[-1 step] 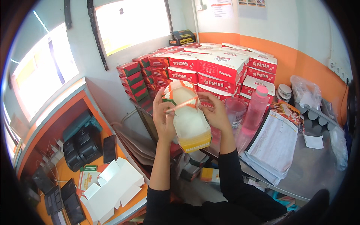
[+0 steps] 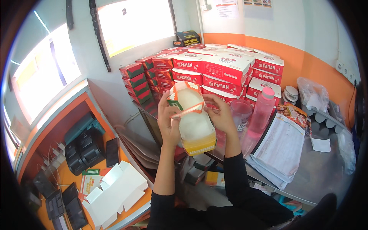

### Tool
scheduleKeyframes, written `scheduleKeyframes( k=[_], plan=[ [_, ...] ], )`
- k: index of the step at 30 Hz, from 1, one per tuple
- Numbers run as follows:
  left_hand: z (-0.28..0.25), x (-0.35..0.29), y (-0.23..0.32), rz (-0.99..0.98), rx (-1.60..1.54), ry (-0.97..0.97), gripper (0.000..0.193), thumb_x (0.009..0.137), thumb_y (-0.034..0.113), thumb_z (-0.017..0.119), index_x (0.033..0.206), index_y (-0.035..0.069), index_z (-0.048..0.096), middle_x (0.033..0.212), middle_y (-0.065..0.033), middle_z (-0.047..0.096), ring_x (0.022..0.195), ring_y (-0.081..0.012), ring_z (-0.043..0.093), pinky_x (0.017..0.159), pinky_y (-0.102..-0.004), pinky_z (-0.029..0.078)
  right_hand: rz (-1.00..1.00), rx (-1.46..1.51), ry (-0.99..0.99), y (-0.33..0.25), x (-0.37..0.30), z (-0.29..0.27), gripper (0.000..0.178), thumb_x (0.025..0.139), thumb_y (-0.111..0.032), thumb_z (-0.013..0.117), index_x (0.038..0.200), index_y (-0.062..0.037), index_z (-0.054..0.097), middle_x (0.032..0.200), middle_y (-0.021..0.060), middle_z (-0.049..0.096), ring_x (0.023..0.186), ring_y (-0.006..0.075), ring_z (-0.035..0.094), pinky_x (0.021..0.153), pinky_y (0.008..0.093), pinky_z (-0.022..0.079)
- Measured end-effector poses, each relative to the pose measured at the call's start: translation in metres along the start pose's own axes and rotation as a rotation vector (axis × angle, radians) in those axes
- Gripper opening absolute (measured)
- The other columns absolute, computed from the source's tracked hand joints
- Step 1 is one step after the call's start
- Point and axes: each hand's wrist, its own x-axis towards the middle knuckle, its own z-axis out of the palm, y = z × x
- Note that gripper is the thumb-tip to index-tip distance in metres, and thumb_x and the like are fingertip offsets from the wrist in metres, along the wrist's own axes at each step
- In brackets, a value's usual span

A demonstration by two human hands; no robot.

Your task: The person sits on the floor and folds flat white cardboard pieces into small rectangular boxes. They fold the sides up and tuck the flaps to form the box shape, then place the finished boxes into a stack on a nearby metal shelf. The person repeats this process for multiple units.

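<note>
Held up in front of me is a partly folded cardboard box (image 2: pixel 195 128), its white inside facing up. Its outer faces are yellow at the near end and orange and green at the far end. My left hand (image 2: pixel 168 120) has its fingers closed on the left edge, by a narrow orange-edged flap (image 2: pixel 188 110) that crosses the opening. On the opposite edge, my right hand (image 2: pixel 221 116) grips the side wall with bent fingers. Behind the hands stand stacked red and white boxes (image 2: pixel 226 69).
Right of my hands stand a clear plastic cup (image 2: pixel 241 111) and a pink bottle (image 2: pixel 262 109), beside a clipboard of papers (image 2: pixel 278 147) on a metal table (image 2: pixel 314 176). On the lower left shelf lie flat white cardboard blanks (image 2: pixel 115 193), a phone (image 2: pixel 112 151) and a black device (image 2: pixel 84 149).
The orange-edged flap across the box opening has tilted slightly, showing more of its printed face. My left fingers have shifted a little; both hands keep their hold.
</note>
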Motion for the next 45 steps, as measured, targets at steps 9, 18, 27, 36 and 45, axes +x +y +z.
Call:
scheduleKeyframes(
  k=[9, 18, 27, 36, 45],
  plan=[
    [0.009, -0.021, 0.048, -0.074, 0.399, -0.342, 0.045, 0.062, -0.001, 0.059, 0.1, 0.018, 0.074, 0.117, -0.0009, 0.067, 0.143, -0.0441, 0.015, 0.111, -0.0644, 0.007, -0.04, 0.064, 0.0, 0.027, 0.004, -0.018, 0.037, 0.082, 0.006, 0.063, 0.118, -0.0014, 0.058, 0.103, 0.0092, 0.064, 0.098, 0.0145, 0.062, 0.077, 0.0267, 0.054],
    [0.021, -0.047, 0.076, -0.164, 0.553, -0.491, 0.048, 0.06, -0.003, 0.061, 0.104, 0.017, 0.067, 0.119, -0.0014, 0.066, 0.129, -0.0305, 0.046, 0.112, -0.0643, 0.014, 0.104, -0.169, 0.109, -0.007, -0.002, -0.015, 0.02, 0.086, 0.0, 0.064, 0.105, 0.0042, 0.062, 0.087, 0.0083, 0.068, 0.076, 0.0114, 0.065, 0.069, 0.0238, 0.055],
    [0.026, -0.045, 0.079, -0.185, 0.396, -0.479, 0.042, 0.062, -0.006, 0.062, 0.1, 0.012, 0.066, 0.116, -0.0048, 0.067, 0.119, -0.0256, 0.057, 0.11, -0.0557, 0.03, 0.052, -0.365, 0.146, -0.03, -0.019, -0.007, 0.021, 0.083, 0.002, 0.065, 0.104, 0.0055, 0.064, 0.091, 0.0133, 0.07, 0.081, 0.0142, 0.068, 0.071, 0.0244, 0.055],
    [-0.005, -0.048, 0.024, -0.17, -0.034, 0.224, 0.046, 0.074, -0.001, 0.073, 0.115, 0.002, 0.051, 0.114, -0.0094, 0.053, 0.11, -0.0229, 0.053, 0.094, -0.0372, 0.042, -0.036, -0.359, -0.005, -0.051, -0.022, -0.003, 0.026, 0.082, 0.002, 0.064, 0.108, 0.0002, 0.066, 0.094, 0.0123, 0.072, 0.085, 0.0162, 0.069, 0.072, 0.0269, 0.055],
    [0.002, -0.059, -0.017, -0.862, -0.569, 0.29, 0.039, 0.099, 0.026, 0.049, 0.133, 0.007, 0.041, 0.12, -0.0146, 0.057, 0.109, -0.0221, 0.059, 0.09, -0.0359, 0.051, 0.064, 0.122, -0.081, -0.031, -0.053, -0.011, 0.07, 0.078, 0.003, 0.069, 0.14, -0.0053, 0.036, 0.122, 0.016, 0.061, 0.116, 0.0258, 0.058, 0.098, 0.0344, 0.048]
  ],
)
